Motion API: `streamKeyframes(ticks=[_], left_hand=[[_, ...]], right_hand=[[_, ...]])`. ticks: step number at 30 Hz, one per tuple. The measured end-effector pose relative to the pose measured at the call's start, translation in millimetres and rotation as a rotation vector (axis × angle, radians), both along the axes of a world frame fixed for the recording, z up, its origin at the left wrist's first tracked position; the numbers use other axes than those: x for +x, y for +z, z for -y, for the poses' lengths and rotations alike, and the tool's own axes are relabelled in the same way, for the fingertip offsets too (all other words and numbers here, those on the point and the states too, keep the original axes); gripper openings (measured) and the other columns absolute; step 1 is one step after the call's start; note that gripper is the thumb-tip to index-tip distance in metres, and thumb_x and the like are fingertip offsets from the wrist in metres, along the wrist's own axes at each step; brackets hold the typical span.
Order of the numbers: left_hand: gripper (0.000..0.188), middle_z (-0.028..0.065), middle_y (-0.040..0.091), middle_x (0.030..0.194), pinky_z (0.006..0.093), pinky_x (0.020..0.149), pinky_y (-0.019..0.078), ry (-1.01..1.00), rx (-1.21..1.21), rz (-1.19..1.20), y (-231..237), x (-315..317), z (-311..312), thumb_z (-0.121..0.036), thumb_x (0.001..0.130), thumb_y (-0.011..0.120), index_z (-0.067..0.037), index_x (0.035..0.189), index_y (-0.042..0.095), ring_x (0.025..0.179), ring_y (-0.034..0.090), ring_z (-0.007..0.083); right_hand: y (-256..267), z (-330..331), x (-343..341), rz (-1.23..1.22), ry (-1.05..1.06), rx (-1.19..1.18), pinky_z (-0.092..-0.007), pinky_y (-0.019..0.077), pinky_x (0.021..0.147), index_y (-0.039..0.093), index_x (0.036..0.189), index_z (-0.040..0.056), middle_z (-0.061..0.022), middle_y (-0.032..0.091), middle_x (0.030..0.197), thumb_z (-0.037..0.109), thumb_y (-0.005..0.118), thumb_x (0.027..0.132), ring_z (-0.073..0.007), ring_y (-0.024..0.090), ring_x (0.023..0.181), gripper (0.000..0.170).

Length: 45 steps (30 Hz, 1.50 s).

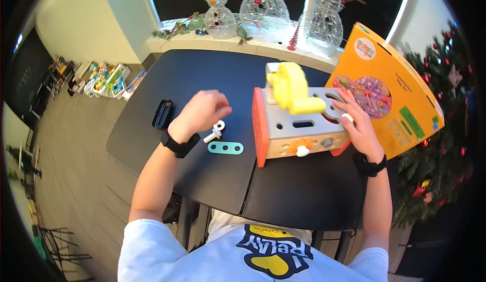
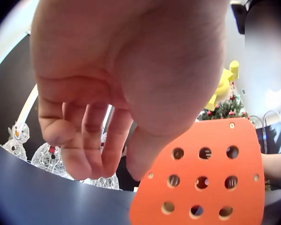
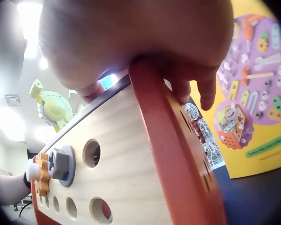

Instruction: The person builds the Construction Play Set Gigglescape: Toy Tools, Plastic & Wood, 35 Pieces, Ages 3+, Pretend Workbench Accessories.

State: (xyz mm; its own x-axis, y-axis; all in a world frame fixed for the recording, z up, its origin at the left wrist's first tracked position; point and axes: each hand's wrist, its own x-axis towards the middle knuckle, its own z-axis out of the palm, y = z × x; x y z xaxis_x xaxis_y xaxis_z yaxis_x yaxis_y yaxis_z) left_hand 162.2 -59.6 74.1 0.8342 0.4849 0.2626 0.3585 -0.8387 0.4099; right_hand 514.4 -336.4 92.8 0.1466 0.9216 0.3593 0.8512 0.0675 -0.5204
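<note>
A toy workbench [image 1: 288,130] with a grey top and orange-red end panels [image 2: 201,173] stands on the black table. My right hand [image 1: 358,125] grips its right end; in the right wrist view the thumb and fingers lie on either side of the end panel's top edge. My left hand [image 1: 205,111] hangs above the table left of the workbench, fingers loosely curled around nothing. Beneath it lie white toy hardware [image 1: 215,132] and a teal three-hole strip [image 1: 225,148]. A yellow round toothed piece [image 1: 291,87] with a handle sits on the workbench top.
An orange gear [image 3: 43,174] with a white bolt and a grey nut [image 3: 61,164] are on the front panel. A black case [image 1: 162,114] lies at the left of the table. An orange-yellow box [image 1: 405,69] leans behind the right end, and snowman figures [image 1: 220,16] line the sill.
</note>
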Motion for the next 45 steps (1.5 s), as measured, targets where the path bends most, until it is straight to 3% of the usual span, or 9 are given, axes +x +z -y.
streamKeyframes(ticks=[1,11,14,17,23,31,34,43,45], left_hand=[[0.015,0.0145,0.071,0.088,0.0431,0.075,0.0559,-0.038,0.069,-0.065,-12,-8,-1,-0.017,0.088,0.079,-0.002,0.089,0.075,0.084,0.069,0.0342],[0.015,0.0199,0.073,0.089,0.0478,0.077,0.0585,0.12,-0.019,-0.357,-42,-28,21,-0.011,0.076,0.079,0.001,0.083,0.074,0.086,0.072,0.0405],[0.018,0.0206,0.072,0.096,0.0468,0.079,0.0587,0.106,0.021,-0.235,-48,-30,21,-0.007,0.073,0.076,0.003,0.088,0.075,0.088,0.071,0.0421],[0.031,0.0185,0.07,0.104,0.0412,0.08,0.0589,0.042,-0.055,-0.076,-38,-31,19,-0.016,0.081,0.084,0.001,0.106,0.079,0.086,0.072,0.0355],[0.027,0.0073,0.067,0.11,0.0312,0.082,0.0572,-0.028,-0.566,0.421,-14,-16,37,-0.012,0.094,0.079,0.0,0.119,0.076,0.093,0.07,0.0165],[0.028,0.0066,0.069,0.115,0.0312,0.089,0.0586,-0.122,-0.563,0.525,-27,6,49,-0.001,0.093,0.078,-0.001,0.12,0.075,0.102,0.07,0.0173],[0.026,0.0085,0.072,0.115,0.031,0.091,0.0597,-0.048,-0.9,0.655,-30,12,47,0.001,0.092,0.078,0.001,0.117,0.073,0.104,0.072,0.0184],[0.021,0.0079,0.078,0.104,0.0308,0.084,0.0614,0.043,-0.773,0.505,-23,11,47,-0.003,0.089,0.082,0.002,0.107,0.075,0.09,0.075,0.0154],[0.022,0.0096,0.075,0.112,0.0303,0.086,0.0617,0.004,-0.758,0.481,-25,19,47,-0.002,0.089,0.082,0.003,0.109,0.075,0.095,0.074,0.0152]], right_hand=[[-1,0,3,-0.016,0.012,-0.003,-0.0475,0.026,0.126,0.067,0.137,0.0056,-0.0193,0.048,0.161,0.017,0.057,0.1,-0.0393,0.029,0.158,0.04],[-4,-1,13,-0.057,0.048,0.011,-0.0476,0.0223,0.128,0.067,0.136,0.003,-0.0179,0.049,0.162,0.028,0.055,0.1,-0.0378,0.028,0.159,0.046],[-7,-1,15,-0.066,0.039,0.008,-0.0478,0.0226,0.128,0.067,0.137,0.0028,-0.018,0.048,0.162,0.031,0.055,0.1,-0.0375,0.029,0.159,0.048],[-6,-1,13,-0.04,0.028,0.006,-0.0485,0.0232,0.127,0.067,0.137,0.0023,-0.0182,0.048,0.162,0.034,0.054,0.101,-0.0374,0.03,0.159,0.05],[-10,-1,15,-0.066,0.009,0.005,-0.0497,0.024,0.127,0.067,0.137,0.0019,-0.0182,0.048,0.162,0.039,0.054,0.103,-0.0378,0.03,0.158,0.052],[-11,-1,16,-0.087,0.033,0.017,-0.0491,0.0243,0.127,0.068,0.136,0.0024,-0.018,0.048,0.162,0.035,0.055,0.101,-0.0374,0.031,0.158,0.05],[-9,0,15,-0.092,0.037,0.012,-0.0485,0.0239,0.127,0.067,0.137,0.0029,-0.0179,0.047,0.163,0.032,0.056,0.101,-0.0372,0.03,0.158,0.048],[-5,1,12,-0.122,0.05,0.003,-0.048,0.0216,0.128,0.066,0.139,0.003,-0.018,0.045,0.164,0.021,0.056,0.097,-0.0376,0.028,0.16,0.046],[-5,2,11,-0.138,0.049,0.006,-0.0481,0.0214,0.128,0.066,0.139,0.0028,-0.0181,0.045,0.164,0.017,0.057,0.096,-0.0378,0.027,0.16,0.046]])
